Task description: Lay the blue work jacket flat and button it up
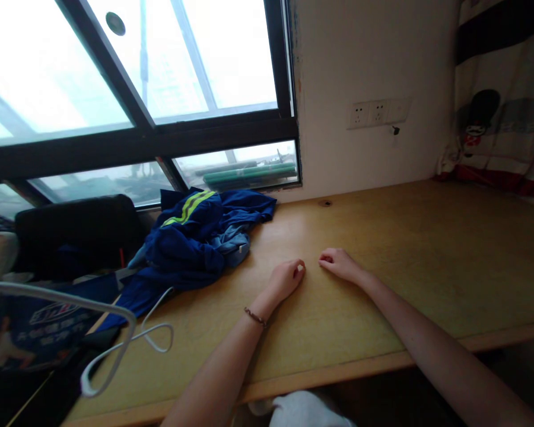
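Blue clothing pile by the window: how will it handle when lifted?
Likely floppy: the blue clothing pile lies in loose folds. Unlikely to roll, being spread out. May sag unevenly when lifted, since one part trails from the main heap.

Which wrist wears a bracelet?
The left wrist, the one nearer the blue clothes: a dark bracelet circles it, while the right wrist shows none.

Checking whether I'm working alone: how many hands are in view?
2: the left hand, nearer the crumpled blue clothes, and the right hand, to its right, both on the wooden tabletop.
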### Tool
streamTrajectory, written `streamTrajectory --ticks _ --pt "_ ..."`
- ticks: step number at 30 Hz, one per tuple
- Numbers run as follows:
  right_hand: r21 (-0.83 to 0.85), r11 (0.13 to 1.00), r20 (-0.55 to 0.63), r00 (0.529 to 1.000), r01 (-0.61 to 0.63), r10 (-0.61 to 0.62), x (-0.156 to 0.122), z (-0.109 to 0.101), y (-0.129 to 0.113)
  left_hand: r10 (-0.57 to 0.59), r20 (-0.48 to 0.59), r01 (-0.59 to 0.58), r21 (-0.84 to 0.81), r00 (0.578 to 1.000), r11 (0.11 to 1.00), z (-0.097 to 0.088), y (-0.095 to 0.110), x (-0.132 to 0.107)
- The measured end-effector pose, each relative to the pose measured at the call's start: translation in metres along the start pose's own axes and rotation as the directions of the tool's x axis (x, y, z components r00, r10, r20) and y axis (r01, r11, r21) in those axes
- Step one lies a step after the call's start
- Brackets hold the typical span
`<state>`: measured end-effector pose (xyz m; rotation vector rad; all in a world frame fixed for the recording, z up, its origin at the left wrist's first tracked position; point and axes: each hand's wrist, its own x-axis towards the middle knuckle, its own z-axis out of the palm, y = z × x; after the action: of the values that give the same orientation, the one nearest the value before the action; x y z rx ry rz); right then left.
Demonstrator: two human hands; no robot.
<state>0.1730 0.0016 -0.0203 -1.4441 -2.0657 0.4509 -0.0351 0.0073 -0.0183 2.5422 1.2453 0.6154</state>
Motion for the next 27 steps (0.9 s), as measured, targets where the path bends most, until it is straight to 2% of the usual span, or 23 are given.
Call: streamTrajectory --ticks 8,16,20,23,25,26,27 --pt "-0.008 1.000 -0.001 1.000 -0.002 0.002 0.000 0.000 0.000 0.008 -0.003 -0.008 0.008 1.000 1.000 -0.002 0.003 -0.001" --pt "-0.015 1.000 0.019 1.000 -0.019 0.019 0.000 -0.001 -0.001 -0.045 0.030 0.045 0.006 0.999 0.999 -0.007 0.011 -0.001" --pt "-0.011 1.000 0.017 1.000 -0.006 0.006 0.001 -0.001 0.000 0.045 0.062 -0.046 0.019 0.997 0.999 -0.010 0.010 -0.004" --pt "-0.014 1.000 0.028 1.000 -0.007 0.008 0.000 -0.001 0.001 0.063 0.076 -0.068 0.070 0.995 0.995 -0.025 0.004 -0.002" --pt "-0.011 1.000 0.031 1.000 -0.001 0.002 0.000 -0.002 0.001 0.000 -0.037 0.004 0.093 0.999 0.996 -0.047 -0.006 0.003" --pt "-0.008 1.000 0.030 1.000 0.004 -0.003 0.000 -0.003 0.001 -0.042 -0.145 0.057 0.100 0.989 0.993 -0.062 -0.013 0.006" --pt "-0.005 1.000 0.030 1.000 0.007 -0.007 0.000 -0.003 0.000 -0.085 -0.278 0.120 0.112 0.957 0.986 -0.079 -0.022 0.010"
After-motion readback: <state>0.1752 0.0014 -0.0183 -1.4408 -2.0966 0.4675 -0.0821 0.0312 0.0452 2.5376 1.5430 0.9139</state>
